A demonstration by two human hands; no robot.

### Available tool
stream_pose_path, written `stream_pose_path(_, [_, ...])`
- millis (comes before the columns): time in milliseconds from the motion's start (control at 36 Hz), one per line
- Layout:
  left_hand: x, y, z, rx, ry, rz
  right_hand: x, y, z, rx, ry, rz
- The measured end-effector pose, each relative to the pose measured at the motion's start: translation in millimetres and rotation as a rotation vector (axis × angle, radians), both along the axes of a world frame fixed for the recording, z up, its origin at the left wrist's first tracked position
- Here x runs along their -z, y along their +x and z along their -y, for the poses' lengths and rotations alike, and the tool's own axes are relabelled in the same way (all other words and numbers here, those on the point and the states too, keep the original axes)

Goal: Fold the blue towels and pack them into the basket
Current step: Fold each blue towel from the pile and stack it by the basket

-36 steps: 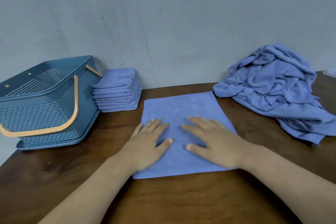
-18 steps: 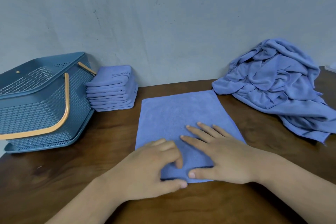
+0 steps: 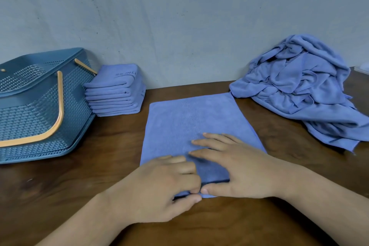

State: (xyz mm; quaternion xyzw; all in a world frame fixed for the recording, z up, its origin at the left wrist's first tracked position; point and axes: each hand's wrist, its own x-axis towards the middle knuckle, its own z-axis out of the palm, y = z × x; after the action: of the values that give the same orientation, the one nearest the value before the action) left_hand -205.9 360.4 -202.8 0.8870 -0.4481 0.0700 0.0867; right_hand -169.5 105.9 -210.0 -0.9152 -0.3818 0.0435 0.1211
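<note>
Blue towel (image 3: 191, 120) lies flat on the table (image 3: 89, 166) at centre frame. Left hand (image 3: 165, 185) pinches its near edge with fingers curled; right hand (image 3: 241, 170) presses flat on it, fingers straight. Basket (image 3: 40, 110) sits at left, folded stack (image 3: 117, 90) just beside it, crumpled pile (image 3: 299, 86) at upper right.

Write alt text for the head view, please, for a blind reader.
A left hand pinches the near edge of a flat blue towel; the right hand presses it. Left: basket and folded stack; right: crumpled pile.
</note>
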Motion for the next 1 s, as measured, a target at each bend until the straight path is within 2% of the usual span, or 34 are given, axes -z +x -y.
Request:
stream_pose_path(83, [0, 1, 0, -0.025, -0.021, -0.049, -4, -1, 0, -0.047, 0.043, -0.018])
stream_pose_path(194, [-1, 3, -7, -0.100, -0.180, -0.257, -10, -6, 0, -0.109, 0.001, 0.004])
stream_pose_path(306, [-2, 4, -9, -0.153, -0.207, -0.362, -16, -9, 0, -0.072, 0.004, 0.054])
stream_pose_path(389, [-3, 0, -5, -0.193, -0.168, -0.347, -26, -10, 7, -0.030, -0.065, 0.115])
stream_pose_path(472, [-6, -6, 7, -0.277, -0.167, -0.331, -32, -10, 16, -0.008, -0.102, 0.092])
stream_pose_path(583, [-2, -12, 27, -0.337, 0.007, -0.160, -39, -8, 24, 0.031, -0.143, -0.037])
stream_pose_path(694, [-3, -10, 22, -0.369, 0.053, -0.082, -48, -1, 42, 0.103, -0.156, -0.213])
stream_pose_path(778, [-16, -8, 2, -0.442, 0.057, -0.210, -51, 9, 60, 0.122, -0.078, -0.326])
stream_pose_path(917, [-34, 5, -41, -0.493, 0.033, -0.404, -50, 30, 85, 0.147, 0.236, -0.497])
stream_pose_path(1000, [-38, 17, -57, -0.487, -0.080, -0.533, -46, 35, 90, 0.161, 0.400, -0.601])
